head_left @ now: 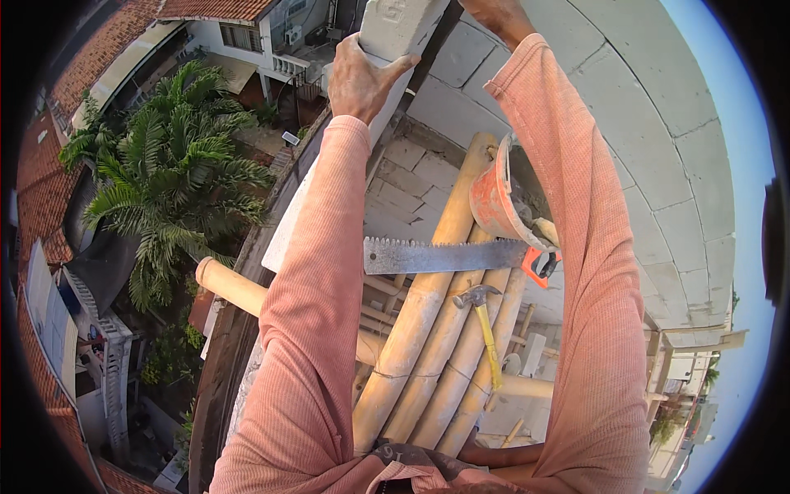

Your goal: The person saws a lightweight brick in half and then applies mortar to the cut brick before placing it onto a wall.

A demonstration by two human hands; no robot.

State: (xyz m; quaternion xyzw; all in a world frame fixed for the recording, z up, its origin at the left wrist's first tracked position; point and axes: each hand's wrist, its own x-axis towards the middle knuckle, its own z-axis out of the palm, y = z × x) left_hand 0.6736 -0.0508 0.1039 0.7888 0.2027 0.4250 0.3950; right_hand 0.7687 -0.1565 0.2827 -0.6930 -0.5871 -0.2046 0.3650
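Observation:
At the top of the view, my left hand is wrapped round the left side of a pale grey lightweight block, its thumb stretched across the near face. The block sits at the far end of a narrow wall. My right hand reaches to the upper edge, right of the block; its fingers are cut off there. Below, between my forearms, a handsaw with an orange handle lies across bamboo poles, next to a mortar-smeared orange bucket. A claw hammer with a yellow handle rests on the poles.
Bamboo poles lashed side by side form a platform high above the ground. A grey block wall rises on the right. To the left is a drop to a palm tree and tiled-roof houses. One bamboo end juts out left.

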